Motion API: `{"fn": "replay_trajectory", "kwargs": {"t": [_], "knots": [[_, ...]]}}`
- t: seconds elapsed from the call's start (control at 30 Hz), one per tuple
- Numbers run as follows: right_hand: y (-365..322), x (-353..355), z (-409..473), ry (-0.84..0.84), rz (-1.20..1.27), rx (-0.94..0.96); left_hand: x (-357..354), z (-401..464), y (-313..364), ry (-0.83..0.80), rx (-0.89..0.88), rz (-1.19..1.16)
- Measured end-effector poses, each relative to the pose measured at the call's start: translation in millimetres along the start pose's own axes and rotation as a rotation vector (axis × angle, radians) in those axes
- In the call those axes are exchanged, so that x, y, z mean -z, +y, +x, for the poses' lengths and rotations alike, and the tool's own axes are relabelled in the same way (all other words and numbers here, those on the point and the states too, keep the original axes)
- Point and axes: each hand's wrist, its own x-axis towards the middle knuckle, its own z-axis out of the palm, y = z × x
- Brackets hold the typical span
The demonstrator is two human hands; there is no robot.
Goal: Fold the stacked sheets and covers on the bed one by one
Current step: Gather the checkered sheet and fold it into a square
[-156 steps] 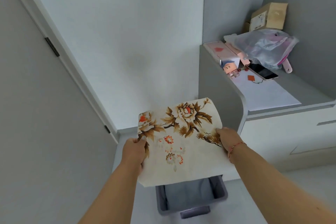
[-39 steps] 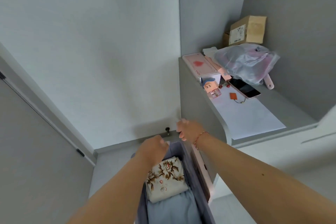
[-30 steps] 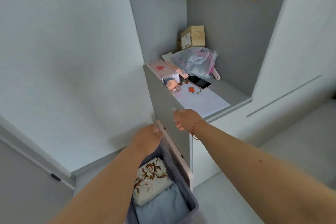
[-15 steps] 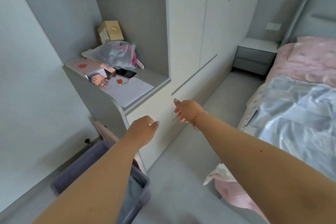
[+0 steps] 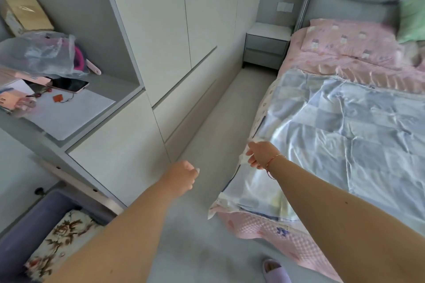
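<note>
- Head cam is the only view I've got, looking down past both arms at a strip of grey floor (image 5: 202, 248) between the white wardrobe (image 5: 174, 41) and the bed (image 5: 276, 232).
- My left hand (image 5: 180, 178) hangs over the floor, fingers loosely curled and holding nothing, not touching anything.
- My right hand (image 5: 261, 154) is out at the near left edge of the bed, fingers loose and pointing toward the wardrobe side. It's right at the edge of the blue checked cover (image 5: 345, 135); can't tell if the fingertips actually touch the fabric, but nothing is pinched as far as I can see. There's a thin bracelet (image 5: 273, 159) on that wrist.
- The blue checked cover lies spread and wrinkled across most of the bed, one corner drooping over the near edge on top of the pink quilted bedspread (image 5: 271, 230).
- A pink pillow (image 5: 349, 39) sits at the head end, with a green pillow (image 5: 412, 20) just beside it at the far right.
- Bottom left, a folded floral cover (image 5: 57, 236) lies inside the purple-grey bin (image 5: 25, 220) on the floor, well apart from both hands.
- On the shelf nook at left: a cardboard box (image 5: 25, 14), a clear plastic bag (image 5: 39, 55), a phone (image 5: 69, 85) lying flat, and a white sheet of paper (image 5: 69, 117).
- A grey nightstand (image 5: 264, 46) stands between the wardrobe and the bed's head end.
- A lilac slipper (image 5: 274, 271) pokes in at the bottom edge.
</note>
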Motion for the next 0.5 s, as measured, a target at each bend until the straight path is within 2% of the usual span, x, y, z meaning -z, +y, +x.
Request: {"fn": "replay_trajectory", "kwargs": {"t": [0.1, 0.2, 0.37, 0.5], "knots": [[37.7, 25.8, 32.9, 0.001, -0.031, -0.093, -43.6, 33.0, 2.1, -0.044, 0.088, -0.019], [66.1, 46.3, 65.5, -0.073, -0.087, -0.146, -90.1, 65.1, -0.1, -0.072, 0.235, -0.075], [104.5, 67.8, 129.2, -0.152, -0.165, -0.238, -164.6, 111.8, -0.7, 0.016, 0.506, -0.3], [123.7, 72.1, 170.0, -0.24, -0.265, -0.256, -220.4, 139.2, -4.9, -0.008, 0.612, -0.389]]}}
